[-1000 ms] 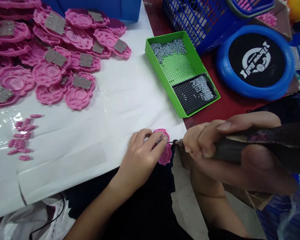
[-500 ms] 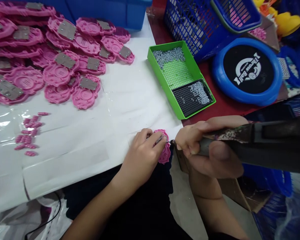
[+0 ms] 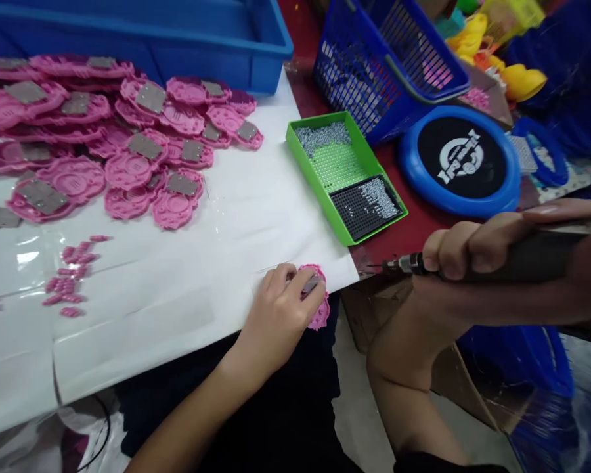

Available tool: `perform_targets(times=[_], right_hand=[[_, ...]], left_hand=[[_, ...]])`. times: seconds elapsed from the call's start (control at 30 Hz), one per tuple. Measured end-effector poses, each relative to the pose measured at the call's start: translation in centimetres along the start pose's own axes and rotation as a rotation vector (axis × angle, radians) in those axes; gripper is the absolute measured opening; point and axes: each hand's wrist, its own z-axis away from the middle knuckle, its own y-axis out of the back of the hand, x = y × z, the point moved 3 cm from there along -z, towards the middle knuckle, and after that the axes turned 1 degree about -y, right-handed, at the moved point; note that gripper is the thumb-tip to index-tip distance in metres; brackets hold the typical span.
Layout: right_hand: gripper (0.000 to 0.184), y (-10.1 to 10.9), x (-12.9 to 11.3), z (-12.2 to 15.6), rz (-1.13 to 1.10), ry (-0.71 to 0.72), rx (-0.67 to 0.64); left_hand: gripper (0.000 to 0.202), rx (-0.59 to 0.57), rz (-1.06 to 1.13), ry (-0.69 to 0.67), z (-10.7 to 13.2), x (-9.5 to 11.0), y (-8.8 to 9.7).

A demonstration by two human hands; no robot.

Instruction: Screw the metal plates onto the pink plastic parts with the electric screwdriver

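My left hand (image 3: 280,314) presses down on a small pink plastic part (image 3: 319,314) with a grey metal plate, at the near edge of the white-covered table (image 3: 236,217). Its fingers are curled over the part. My right hand (image 3: 477,269) is wrapped round a dark electric screwdriver (image 3: 517,259). The screwdriver's tip (image 3: 389,266) points left, raised and to the right of the pink part, just below the green tray (image 3: 300,148) that holds small screws (image 3: 320,136) and a black screw grid (image 3: 365,203).
A heap of pink parts with metal plates (image 3: 128,141) lies at the back left. Small pink pieces (image 3: 71,272) are scattered at left. A blue bin (image 3: 177,39), a blue basket (image 3: 374,66) and a blue disc (image 3: 460,161) stand behind and to the right.
My right hand has drawn the screwdriver back to the right and up, off the pink part. My left hand stays on the part. The view has tilted up.
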Motion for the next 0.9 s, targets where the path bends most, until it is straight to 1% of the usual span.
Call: perform_targets(times=[0.07, 0.1, 0.23, 0.3, 0.4, 0.5, 0.63, 0.7, 0.77, 0.83, 0.9], right_hand=[[0.018, 0.4, 0.2, -1.2, -0.021, 0.142, 0.02], [0.018, 0.5, 0.6, -1.8, -0.032, 0.17, 0.031], [0.015, 0.7, 2.2, -4.5, -0.023, 0.183, 0.13], [0.013, 0.3, 2.9, -5.7, -0.003, 0.193, 0.16], [0.016, -0.7, 4.1, -7.0, 0.018, 0.149, 0.176], [0.017, -1.6, 5.1, -7.5, 0.01, 0.114, 0.147], [0.017, -2.4, 6.0, -7.1, -0.015, 0.153, 0.094], [0.017, -2.6, 6.3, -6.8, -0.03, 0.15, 0.073], [0.016, -2.7, 6.6, -6.5, -0.052, 0.131, 0.068], [0.015, -2.7, 6.8, -6.4, -0.065, 0.113, 0.071], [0.015, -2.7, 6.9, -6.2, -0.055, 0.108, 0.081]], left_hand=[[0.03, 0.014, -0.061, -0.043, -0.2, 0.1, 0.2], [0.029, 0.021, -0.087, -0.071, -0.3, 0.2, 0.2], [0.024, 0.017, -0.111, -0.19, -0.6, -0.1, 0.3], [0.023, -0.001, -0.103, -0.246, -0.7, -0.3, 0.3], [0.025, -0.015, -0.084, -0.283, -0.7, -0.7, 0.5], [0.028, -0.038, -0.054, -0.253, -0.8, -1.0, 0.7], [0.032, -0.047, -0.039, -0.234, -0.6, -1.0, 0.8], [0.037, -0.037, -0.016, -0.188, -0.3, -0.8, 0.8], [0.04, -0.001, 0.028, -0.082, 0.0, -0.6, 0.7], [0.04, 0.048, 0.065, 0.053, 0.2, -0.4, 0.5], [0.042, 0.089, 0.067, 0.159, 0.4, -0.1, 0.2]])
